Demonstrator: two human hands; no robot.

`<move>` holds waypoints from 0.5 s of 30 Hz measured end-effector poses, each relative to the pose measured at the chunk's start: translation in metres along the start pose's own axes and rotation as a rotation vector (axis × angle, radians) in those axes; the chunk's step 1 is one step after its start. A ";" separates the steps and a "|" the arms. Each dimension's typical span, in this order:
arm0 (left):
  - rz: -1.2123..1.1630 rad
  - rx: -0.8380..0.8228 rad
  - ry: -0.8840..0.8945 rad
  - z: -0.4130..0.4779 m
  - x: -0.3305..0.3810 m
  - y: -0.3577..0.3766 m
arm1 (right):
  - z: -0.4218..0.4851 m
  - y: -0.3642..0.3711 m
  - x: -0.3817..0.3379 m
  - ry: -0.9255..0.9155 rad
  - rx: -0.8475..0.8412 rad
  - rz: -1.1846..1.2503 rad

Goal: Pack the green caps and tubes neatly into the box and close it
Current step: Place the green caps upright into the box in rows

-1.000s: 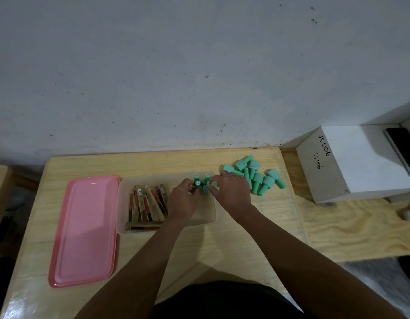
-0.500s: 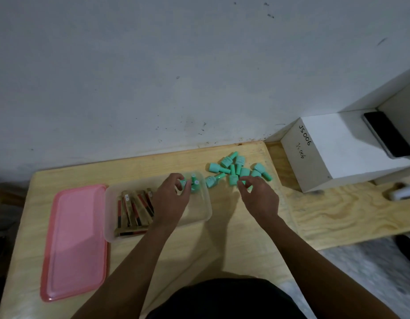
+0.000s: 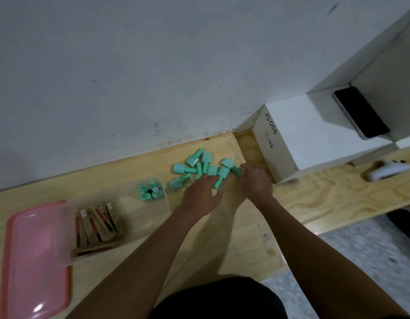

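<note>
A clear plastic box (image 3: 134, 217) stands on the wooden table (image 3: 240, 245). Several red-and-tan tubes (image 3: 95, 219) lie at its left end. A small cluster of green caps (image 3: 149, 192) stands in its far right corner. Its pink lid (image 3: 35, 256) lies flat to its left. Right of the box is a loose pile of green caps (image 3: 204, 166). My left hand (image 3: 201, 194) reaches onto the pile's near edge, fingers spread and touching a cap. My right hand (image 3: 254, 180) is at the pile's right end, fingers curled on a green cap (image 3: 235, 170).
A white box (image 3: 314, 137) marked JS 006 sits just right of the pile, close to my right hand, with a dark phone (image 3: 360, 111) on it. A white object (image 3: 386, 172) lies on the plywood bench further right. The wall runs along the table's far edge.
My left hand left the caps standing in the box and moved right to the loose pile. My right hand went further right, to the pile's end. The camera view shifted too.
</note>
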State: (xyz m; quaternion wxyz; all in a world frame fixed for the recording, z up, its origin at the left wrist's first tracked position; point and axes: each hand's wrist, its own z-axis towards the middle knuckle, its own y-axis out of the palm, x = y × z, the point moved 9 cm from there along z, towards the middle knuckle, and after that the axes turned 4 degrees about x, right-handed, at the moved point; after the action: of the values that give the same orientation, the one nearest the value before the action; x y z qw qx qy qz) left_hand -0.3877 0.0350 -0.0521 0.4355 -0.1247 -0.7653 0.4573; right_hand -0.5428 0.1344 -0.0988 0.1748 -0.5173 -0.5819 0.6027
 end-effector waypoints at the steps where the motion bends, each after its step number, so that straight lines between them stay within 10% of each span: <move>1: 0.042 -0.020 -0.022 0.005 -0.001 0.007 | 0.004 0.003 -0.002 -0.024 -0.006 -0.002; 15: 0.321 0.024 -0.125 0.035 -0.007 0.033 | 0.019 0.016 0.008 -0.062 -0.097 0.190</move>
State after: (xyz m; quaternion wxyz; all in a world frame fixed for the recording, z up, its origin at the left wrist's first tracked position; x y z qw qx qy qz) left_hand -0.4175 0.0280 -0.0898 0.3100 -0.2114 -0.7557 0.5367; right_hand -0.5558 0.1267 -0.1204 0.0736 -0.5592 -0.5637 0.6034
